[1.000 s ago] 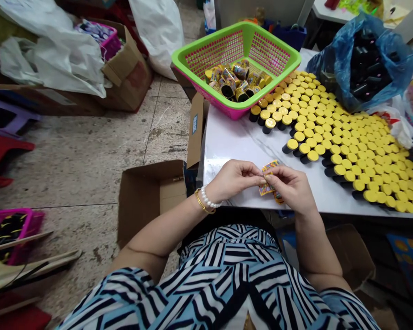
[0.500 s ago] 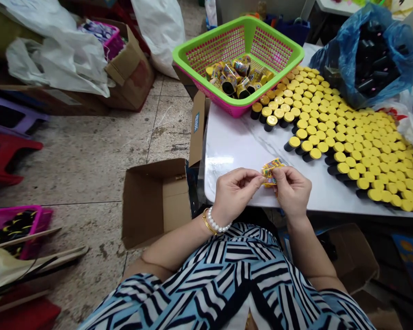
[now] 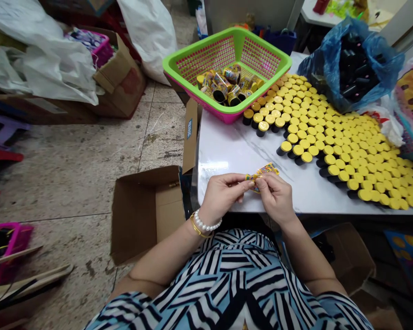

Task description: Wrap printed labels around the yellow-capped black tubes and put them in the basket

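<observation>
A yellow printed wrapper, flat and patterned in several colours, is held between both hands just above the table's front edge. My left hand is closed, thumb and index finger pinching the wrapper's left end. Closed on its middle and right part is my right hand, with the thumb on top. Some of the wrapper hides behind the fingers. To the right of the hands, many black cylinders with yellow caps stand packed together on the white table.
A green and pink basket holds several wrapped yellow cylinders at the table's back left corner. Behind the capped rows sits a blue plastic bag of black tubes. An open cardboard box stands on the floor at left.
The wrapper now lies more stretched out between my fingers, and my left fingers have taken its left end. The whole view has shifted slightly.
</observation>
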Available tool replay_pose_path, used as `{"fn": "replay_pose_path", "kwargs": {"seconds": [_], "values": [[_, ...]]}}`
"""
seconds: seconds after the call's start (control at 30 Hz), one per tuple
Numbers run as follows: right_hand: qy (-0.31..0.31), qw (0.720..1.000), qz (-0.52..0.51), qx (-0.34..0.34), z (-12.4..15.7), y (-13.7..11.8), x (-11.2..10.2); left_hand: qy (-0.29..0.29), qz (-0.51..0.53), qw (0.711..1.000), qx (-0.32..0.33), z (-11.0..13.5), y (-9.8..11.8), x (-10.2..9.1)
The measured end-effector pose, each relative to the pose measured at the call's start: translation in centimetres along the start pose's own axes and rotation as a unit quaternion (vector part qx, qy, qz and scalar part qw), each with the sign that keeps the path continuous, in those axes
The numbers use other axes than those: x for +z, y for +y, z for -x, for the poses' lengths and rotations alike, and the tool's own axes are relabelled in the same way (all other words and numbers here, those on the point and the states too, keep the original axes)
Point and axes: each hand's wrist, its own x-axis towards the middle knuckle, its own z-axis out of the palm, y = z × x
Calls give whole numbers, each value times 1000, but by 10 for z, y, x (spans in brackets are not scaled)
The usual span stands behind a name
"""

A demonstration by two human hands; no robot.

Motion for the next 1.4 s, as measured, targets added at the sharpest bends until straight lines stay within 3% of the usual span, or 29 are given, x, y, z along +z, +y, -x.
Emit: {"fn": "replay_pose_path", "kwargs": {"seconds": [0.1, 0.17, 0.27, 0.33, 0.43, 0.53, 0.63, 0.7, 0.97, 1.2, 1.4], "values": [[62, 986, 148, -40, -22, 12, -27, -12, 21, 999, -35, -4, 1, -5], [96, 948, 299, -49, -44, 23, -45, -26, 47, 997, -58, -9, 1, -8], [28, 911, 408, -56, -71, 39, -60, -49, 89, 991, -83, -21, 3, -12], [4, 908, 414, -64, -78, 43, -62, -57, 114, 986, -103, -28, 6, -15], [39, 947, 314, -59, -70, 37, -58, -58, 150, 979, -126, -37, 10, -17], [71, 997, 37, -5, -51, 25, -52, -65, 168, 975, -133, -41, 14, -18], [27, 975, -214, 60, -39, 16, -42, -70, 174, 972, -140, -42, 15, -17], [-17, 957, -272, 101, -38, 14, -37, -74, 178, 972, -136, -43, 14, -15], [-86, 942, -277, 166, -44, 7, -37, -81, 193, 970, -124, -43, 12, -9], [39, 963, -210, 164, -28, -13, -18, -97, 213, 965, -121, -43, 12, -4], [55, 976, -184, 104, -18, -9, -8, -90, 184, 975, -86, -34, 12, -2]]}}
